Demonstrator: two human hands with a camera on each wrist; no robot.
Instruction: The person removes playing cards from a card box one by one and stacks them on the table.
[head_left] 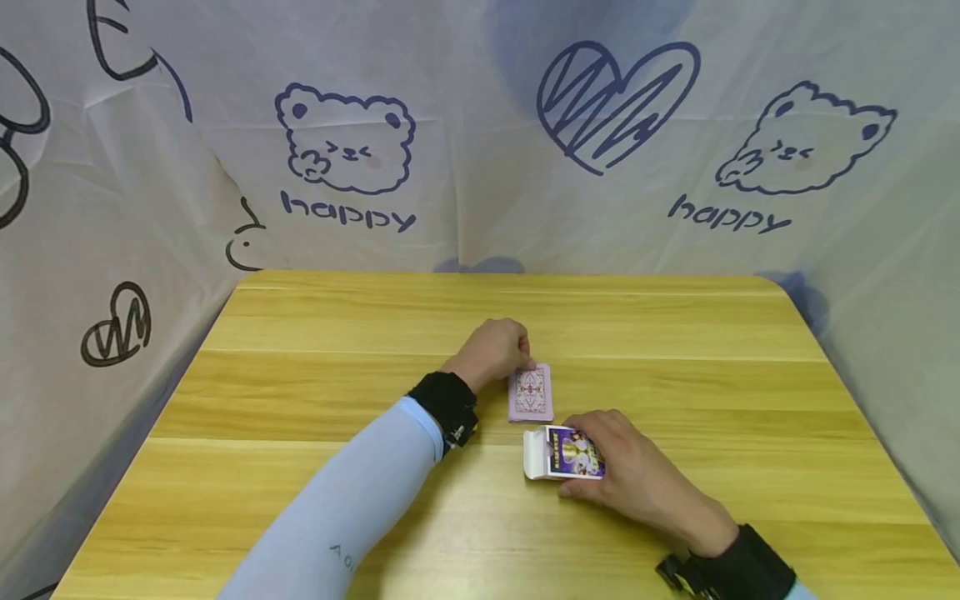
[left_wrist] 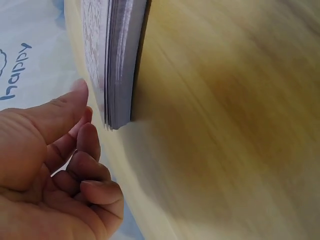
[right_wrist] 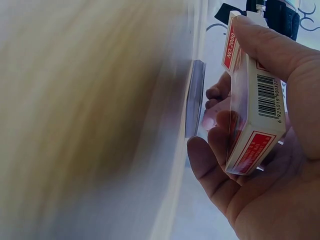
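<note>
A stack of playing cards [head_left: 531, 393] lies face down on the wooden table, its patterned back upward. My left hand [head_left: 491, 350] is at its far end, with the thumb by the far edge. The left wrist view shows that hand's fingers [left_wrist: 92, 172] loosely bent beside the end of the stack [left_wrist: 120, 60], with no card visible between them. Nearer to me, my right hand [head_left: 637, 467] grips a playing card box [head_left: 576, 452] between thumb and fingers, its white flap open toward the left. A barcode and red printed panels show on the box [right_wrist: 252, 120] in the right wrist view.
The light wood table [head_left: 337, 333] has rounded far corners. White cloth [head_left: 480, 217] with drawn bears, hearts and the word happy hangs behind it and at both sides. Black bands [head_left: 446, 404] circle both wrists.
</note>
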